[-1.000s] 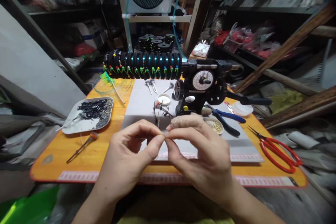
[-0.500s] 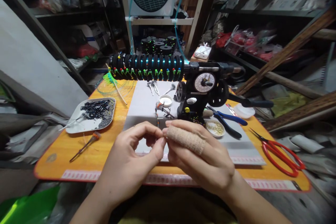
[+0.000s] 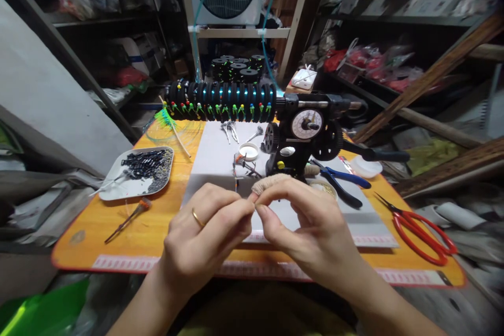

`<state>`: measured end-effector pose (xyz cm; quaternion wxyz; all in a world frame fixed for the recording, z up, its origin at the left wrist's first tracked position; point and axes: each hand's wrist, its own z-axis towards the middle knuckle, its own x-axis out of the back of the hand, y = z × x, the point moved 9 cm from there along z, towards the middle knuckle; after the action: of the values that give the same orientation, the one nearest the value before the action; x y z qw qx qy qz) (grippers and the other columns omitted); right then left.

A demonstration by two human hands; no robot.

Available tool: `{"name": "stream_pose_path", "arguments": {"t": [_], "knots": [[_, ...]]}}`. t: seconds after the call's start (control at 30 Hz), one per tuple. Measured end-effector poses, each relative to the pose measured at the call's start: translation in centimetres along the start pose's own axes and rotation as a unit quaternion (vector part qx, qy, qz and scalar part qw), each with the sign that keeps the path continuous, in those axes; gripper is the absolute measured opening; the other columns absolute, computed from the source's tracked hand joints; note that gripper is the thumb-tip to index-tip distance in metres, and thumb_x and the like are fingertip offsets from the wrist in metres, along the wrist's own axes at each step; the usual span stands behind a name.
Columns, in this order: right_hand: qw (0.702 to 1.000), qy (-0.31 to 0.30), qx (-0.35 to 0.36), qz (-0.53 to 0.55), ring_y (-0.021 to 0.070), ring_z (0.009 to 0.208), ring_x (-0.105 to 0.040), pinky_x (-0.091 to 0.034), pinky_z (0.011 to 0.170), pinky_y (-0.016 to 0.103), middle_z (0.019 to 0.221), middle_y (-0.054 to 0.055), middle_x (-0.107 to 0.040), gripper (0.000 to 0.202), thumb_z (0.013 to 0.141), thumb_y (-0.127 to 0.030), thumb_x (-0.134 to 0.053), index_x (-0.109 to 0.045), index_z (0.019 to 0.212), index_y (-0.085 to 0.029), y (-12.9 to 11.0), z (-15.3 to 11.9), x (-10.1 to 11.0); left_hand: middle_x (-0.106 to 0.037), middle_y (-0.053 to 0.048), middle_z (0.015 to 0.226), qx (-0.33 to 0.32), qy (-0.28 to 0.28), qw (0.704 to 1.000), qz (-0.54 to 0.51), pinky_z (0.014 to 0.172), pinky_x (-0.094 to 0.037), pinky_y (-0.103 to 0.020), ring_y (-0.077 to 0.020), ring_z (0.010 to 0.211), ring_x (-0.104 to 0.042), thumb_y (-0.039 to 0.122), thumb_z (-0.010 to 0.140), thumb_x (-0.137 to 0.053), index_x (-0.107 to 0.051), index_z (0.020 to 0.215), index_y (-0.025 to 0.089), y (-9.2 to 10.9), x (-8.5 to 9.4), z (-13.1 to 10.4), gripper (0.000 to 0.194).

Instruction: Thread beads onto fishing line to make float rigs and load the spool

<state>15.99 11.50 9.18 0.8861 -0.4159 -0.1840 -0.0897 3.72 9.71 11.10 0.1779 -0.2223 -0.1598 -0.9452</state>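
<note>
A: Risks, left to right?

B: Middle left, tray point(image 3: 134, 189) of dark pieces point(image 3: 144, 163): possible spill from a left forearm point(image 3: 149, 289) bump. Centre, meeting fingertips point(image 3: 249, 206): likely drop of anything tiny, from a slack pinch or dulled feel through the wrapped finger point(image 3: 265, 184). Lower right, red scissors point(image 3: 400, 214) by the table point(image 3: 79, 252) edge: possible fall from a right forearm point(image 3: 378, 289) swipe.

A: Pose?

B: Left hand point(image 3: 200, 236), left of centre: knuckles up, fingers curled closed, ring point(image 3: 197, 218) showing. Right hand point(image 3: 315, 231), right of centre: thumb point(image 3: 270, 218) and forefinger point(image 3: 281, 191) pinched, angled in from lower right.

A: Gripping what?

B: Can't tell. Held item, if any, hidden at fingertips, mid-frame.
</note>
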Motion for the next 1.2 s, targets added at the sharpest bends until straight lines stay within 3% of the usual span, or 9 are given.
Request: {"name": "stream_pose_path", "arguments": {"t": [0.07, 0.13, 0.23, 0.3, 0.43, 0.57, 0.7, 0.93, 1.2], "knots": [[0.999, -0.018, 0.034, -0.015, 0.0114, 0.09, -0.065, -0.05, 0.082, 0.021, 0.094, 0.003, -0.068, 0.013, 0.088, -0.006, -0.06, -0.061, 0.095, -0.016, -0.5, 0.1, -0.1, -0.065, -0.002, 0.077, 0.04, -0.011, 0.999, -0.016, 0.066, -0.049, -0.022, -0.011, 0.07, -0.058, -0.004, 0.077, -0.066, -0.062, 0.089, 0.014, -0.6, -0.1, 0.0, 0.022], [0.996, -0.031, 0.07, -0.035, 0.0122, 0.092, -0.064, -0.05, 0.084, 0.022, 0.096, 0.006, -0.067, 0.013, 0.089, -0.004, -0.057, -0.06, 0.098, -0.014, -1.0, 0.2, -0.2, -0.06, 0.001, 0.074, 0.138, -0.024, 0.987, -0.072, 0.064, -0.047, -0.021, -0.01, 0.068, -0.056, -0.004, 0.078, -0.062, -0.06, 0.084, 0.017, -2.1, -0.4, -0.3, 0.021], [0.992, -0.038, 0.104, -0.06, 0.014, 0.094, -0.063, -0.051, 0.084, 0.024, 0.096, 0.01, -0.066, 0.013, 0.091, -0.003, -0.054, -0.06, 0.099, -0.011, -1.5, 0.4, -0.5, -0.057, 0.004, 0.073, 0.298, -0.044, 0.934, -0.194, 0.063, -0.045, -0.019, -0.0094, 0.068, -0.054, 0.001, 0.079, -0.059, -0.059, 0.079, 0.02, -4.2, -1.4, -1.6, 0.019], [0.99, -0.033, 0.117, -0.069, 0.0142, 0.094, -0.062, -0.052, 0.083, 0.024, 0.096, 0.01, -0.067, 0.013, 0.09, -0.002, -0.054, -0.059, 0.099, -0.011, -1.7, 0.5, -0.6, -0.059, 0.005, 0.074, 0.366, -0.051, 0.891, -0.262, 0.064, -0.044, -0.017, -0.0087, 0.069, -0.054, 0.005, 0.08, -0.061, -0.06, 0.077, 0.021, -5.0, -2.1, -2.4, 0.017], [0.988, -0.003, 0.135, -0.077, 0.0137, 0.097, -0.062, -0.052, 0.087, 0.024, 0.1, 0.011, -0.066, 0.017, 0.088, 0.0, -0.057, -0.06, 0.101, -0.01, -2.2, 0.2, -0.6, -0.059, 0.005, 0.074, 0.43, -0.058, 0.826, -0.359, 0.066, -0.043, -0.014, -0.0081, 0.071, -0.052, 0.014, 0.084, -0.065, -0.065, 0.078, 0.022, -5.7, -3.1, -3.5, 0.01], [0.981, 0.047, 0.148, -0.113, 0.0118, 0.098, -0.062, -0.05, 0.091, 0.02, 0.102, 0.009, -0.065, 0.022, 0.084, 0.002, -0.063, -0.064, 0.102, -0.011, -2.9, -0.4, -0.1, -0.057, 0.005, 0.073, 0.448, -0.05, 0.792, -0.412, 0.066, -0.043, -0.014, -0.0085, 0.071, -0.049, 0.023, 0.084, -0.069, -0.066, 0.079, 0.022, -5.8, -3.5, -4.0, 0.005], [0.986, 0.071, 0.11, -0.106, 0.0119, 0.095, -0.064, -0.051, 0.088, 0.019, 0.098, 0.009, -0.068, 0.022, 0.081, 0.0, -0.065, -0.069, 0.101, -0.009, -2.7, -0.6, 0.1, -0.059, 0.004, 0.073, 0.454, -0.035, 0.801, -0.389, 0.068, -0.044, -0.016, -0.0095, 0.072, -0.051, 0.023, 0.084, -0.068, -0.067, 0.078, 0.022, -5.5, -3.1, -3.9, 0.006], [0.988, 0.109, 0.071, -0.087, 0.0127, 0.085, -0.066, -0.054, 0.077, 0.021, 0.085, 0.008, -0.07, 0.014, 0.08, 0.001, -0.065, -0.07, 0.087, -0.01, -2.1, -0.6, 0.5, -0.064, 0.004, 0.077, 0.409, -0.021, 0.88, -0.24, 0.062, -0.044, -0.018, -0.0102, 0.07, -0.056, 0.017, 0.085, -0.066, -0.067, 0.081, 0.025, -4.6, -1.7, -3.6, 0.009], [0.992, 0.105, 0.003, -0.076, 0.0124, 0.081, -0.062, -0.051, 0.071, 0.023, 0.08, 0.003, -0.064, 0.012, 0.083, -0.004, -0.062, -0.064, 0.084, -0.015, -0.6, -1.2, 0.7, -0.067, 0.006, 0.079, 0.416, -0.029, 0.871, -0.26, 0.062, -0.048, -0.011, -0.0059, 0.069, -0.06, 0.018, 0.087, -0.066, -0.066, 0.081, 0.025, -5.0, -2.0, -4.6, 0.009]]}}
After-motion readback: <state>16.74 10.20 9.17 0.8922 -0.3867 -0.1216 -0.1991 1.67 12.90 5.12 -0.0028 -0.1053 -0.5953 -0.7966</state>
